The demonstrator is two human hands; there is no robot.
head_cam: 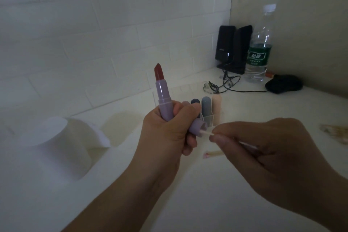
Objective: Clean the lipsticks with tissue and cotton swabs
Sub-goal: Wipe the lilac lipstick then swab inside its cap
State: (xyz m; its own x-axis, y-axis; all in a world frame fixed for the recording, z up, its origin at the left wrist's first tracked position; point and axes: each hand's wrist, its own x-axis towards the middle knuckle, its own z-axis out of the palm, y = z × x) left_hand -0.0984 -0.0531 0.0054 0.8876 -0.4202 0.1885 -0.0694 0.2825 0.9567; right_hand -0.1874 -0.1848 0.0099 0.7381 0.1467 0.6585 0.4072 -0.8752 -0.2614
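My left hand [167, 130] grips an open lilac lipstick [163, 96] upright, its red stick raised, and also holds the lilac cap [197, 127] with its mouth turned to the right. My right hand [263, 149] pinches a cotton swab [206, 133] whose tip sits inside the cap's mouth. A used swab [213, 154] with a pink tip lies on the counter below. Three capped lipsticks, dark blue, grey [205, 106] and beige [216, 107], stand in a clear holder [209, 118] behind my hands.
A white tissue roll [56, 145] lies on the counter at left. At the back right corner stand two black speakers [233, 47], a water bottle [260, 47], a black mouse [284, 83] and loose cables [226, 84]. A pale bundle [337, 133] lies at the right edge.
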